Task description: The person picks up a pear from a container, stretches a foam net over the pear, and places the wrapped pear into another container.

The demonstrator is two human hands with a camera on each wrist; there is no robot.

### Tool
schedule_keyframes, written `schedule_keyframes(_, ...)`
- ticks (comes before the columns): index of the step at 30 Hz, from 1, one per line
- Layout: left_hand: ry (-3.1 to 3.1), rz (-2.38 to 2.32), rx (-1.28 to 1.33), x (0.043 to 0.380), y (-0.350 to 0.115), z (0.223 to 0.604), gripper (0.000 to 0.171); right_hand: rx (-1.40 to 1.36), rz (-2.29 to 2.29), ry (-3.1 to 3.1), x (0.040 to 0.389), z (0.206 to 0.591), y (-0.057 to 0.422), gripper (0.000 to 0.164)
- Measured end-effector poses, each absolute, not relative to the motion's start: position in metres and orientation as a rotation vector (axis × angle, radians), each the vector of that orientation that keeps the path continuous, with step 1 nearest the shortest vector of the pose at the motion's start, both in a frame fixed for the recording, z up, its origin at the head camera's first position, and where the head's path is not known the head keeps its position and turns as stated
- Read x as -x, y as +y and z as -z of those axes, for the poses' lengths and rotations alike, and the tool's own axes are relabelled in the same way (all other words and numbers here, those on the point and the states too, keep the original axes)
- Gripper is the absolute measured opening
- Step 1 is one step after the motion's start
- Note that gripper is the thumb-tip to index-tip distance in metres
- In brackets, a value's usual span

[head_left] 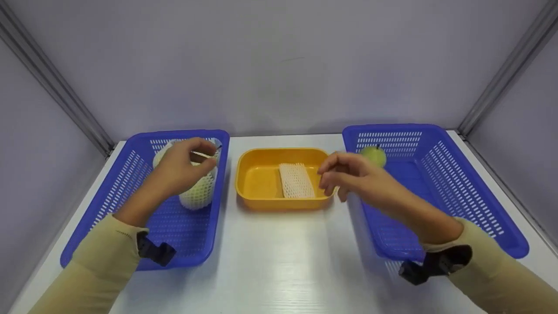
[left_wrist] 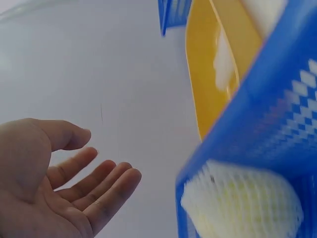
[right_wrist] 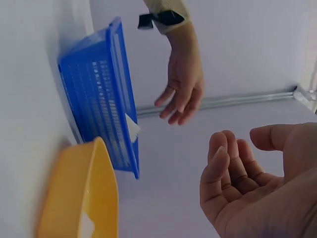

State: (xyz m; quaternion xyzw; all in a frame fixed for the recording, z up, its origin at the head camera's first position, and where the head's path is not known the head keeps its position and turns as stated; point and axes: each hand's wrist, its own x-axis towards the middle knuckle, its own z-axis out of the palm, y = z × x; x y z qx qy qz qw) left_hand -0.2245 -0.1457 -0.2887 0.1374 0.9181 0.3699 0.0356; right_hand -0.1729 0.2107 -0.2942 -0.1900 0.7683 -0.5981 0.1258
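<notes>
My left hand (head_left: 181,168) hovers over the left blue basket (head_left: 174,231), fingers loosely bent with nothing in them. Under it sit pale fruits in white foam nets, partly hidden by the hand; one netted fruit (head_left: 197,194) shows near the basket's right wall, also visible as a netted fruit (left_wrist: 242,203) in the left wrist view. My right hand (head_left: 355,176) is held above the gap between the yellow tray (head_left: 259,203) and the right blue basket (head_left: 401,218), its fingers bent and holding nothing. A flattened white foam net (head_left: 296,181) lies in the tray.
A bare green pear (head_left: 374,156) lies in the right basket's far left corner, just beyond my right hand. Both baskets and the tray stand on a white table (head_left: 279,257), with a grey wall (head_left: 279,78) behind and side panels left and right.
</notes>
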Motion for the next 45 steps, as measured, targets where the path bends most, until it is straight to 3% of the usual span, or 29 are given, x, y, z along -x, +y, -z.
schedule_keyframes(9, 2.359, -1.464, -0.469, 0.19, -0.068, 0.293, 0.033, 0.472, 2.146, 2.348, 0.217, 0.278, 0.265, 0.009)
schedule_keyframes(17, 1.925, -1.63, -0.361, 0.156, -0.002, 0.324, 0.048, 0.339, 2.549, 2.207, 0.254, 0.297, 0.304, 0.012)
schedule_keyframes(23, 1.801, -1.621, -0.289, 0.137, 0.042, 0.351, 0.051, 0.052, 2.601, 2.271, 0.277, 0.321, 0.328, 0.014)
schedule_keyframes(28, 1.759, -1.61, -0.3, 0.14, 0.069, 0.372, 0.048, -0.124, 2.306, 2.396, 0.289, 0.343, 0.352, 0.027)
schedule_keyframes(36, 1.58, -1.763, -0.283, 0.141, 0.098, 0.392, 0.032, -0.141, 1.761, 2.559, 0.297, 0.374, 0.361, 0.078)
schedule_keyframes(45, 1.531, -1.826, -0.274, 0.143, 0.111, 0.399, 0.026, -0.039, 1.316, 2.614, 0.295, 0.392, 0.352, 0.086)
